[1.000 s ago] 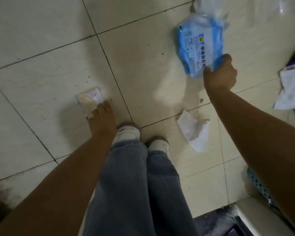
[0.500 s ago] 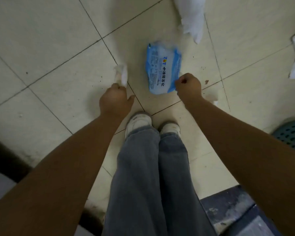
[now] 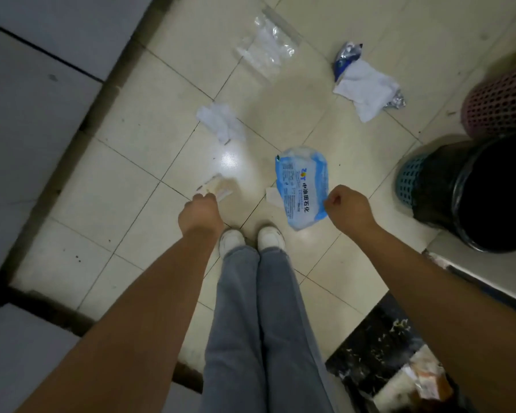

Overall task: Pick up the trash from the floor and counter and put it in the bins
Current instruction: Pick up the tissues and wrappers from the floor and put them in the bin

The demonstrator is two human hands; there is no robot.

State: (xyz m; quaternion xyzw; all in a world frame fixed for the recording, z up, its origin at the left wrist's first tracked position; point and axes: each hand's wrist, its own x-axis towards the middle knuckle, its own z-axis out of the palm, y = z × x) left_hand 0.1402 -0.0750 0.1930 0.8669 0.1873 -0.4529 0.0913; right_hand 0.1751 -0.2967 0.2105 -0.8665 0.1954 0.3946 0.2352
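Observation:
My right hand [image 3: 346,207] is closed on the lower edge of a blue and white plastic packet [image 3: 303,189] that hangs above the tiled floor. My left hand [image 3: 199,214] grips a small pale clear wrapper [image 3: 218,186], blurred by motion. A black-lined bin [image 3: 495,192] stands at the right, with a blue mesh basket [image 3: 411,180] against it and a pink mesh basket [image 3: 501,102] behind. Loose trash lies on the floor: a white tissue [image 3: 221,122], a clear plastic bag [image 3: 267,49], and a white cloth [image 3: 367,86] over a blue foil wrapper [image 3: 346,56].
I stand with white shoes [image 3: 251,238] on the cream tiles. A grey wall or cabinet face [image 3: 36,99] runs along the left. A dark counter [image 3: 379,353] at the lower right carries an orange wrapper [image 3: 429,380]. A small white scrap [image 3: 272,194] lies beneath the packet.
I have straightened up; the floor looks farther away and both hands have risen with their trash. The bins at the right and more floor litter have come into view.

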